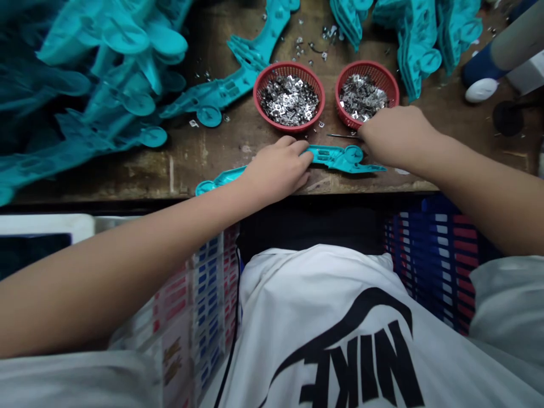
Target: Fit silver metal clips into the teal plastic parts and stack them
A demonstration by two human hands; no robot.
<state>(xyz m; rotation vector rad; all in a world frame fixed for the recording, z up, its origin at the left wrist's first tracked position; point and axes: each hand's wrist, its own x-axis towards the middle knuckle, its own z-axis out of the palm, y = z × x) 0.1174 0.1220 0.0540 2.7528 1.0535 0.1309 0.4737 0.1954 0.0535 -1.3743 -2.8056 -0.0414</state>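
A teal plastic part (329,154) with a round disc near its right end lies along the front of the table. My left hand (283,167) is over its middle, fingers curled around it and holding it down on the wood. My right hand (393,136) is closed at the front of the right red basket (348,120). From its fingers a thin, pointed metal tool (342,136) sticks out to the left, above the teal part; its exact kind does not show. Small shiny metal clips (363,96) fill that basket.
A left red basket (260,110) also holds small metal pieces (291,101). Teal parts are heaped at the left (114,73), with stacks (419,45) at the back right. Loose metal bits (325,55) lie behind the baskets. Plastic crates (442,255) stand below the table edge.
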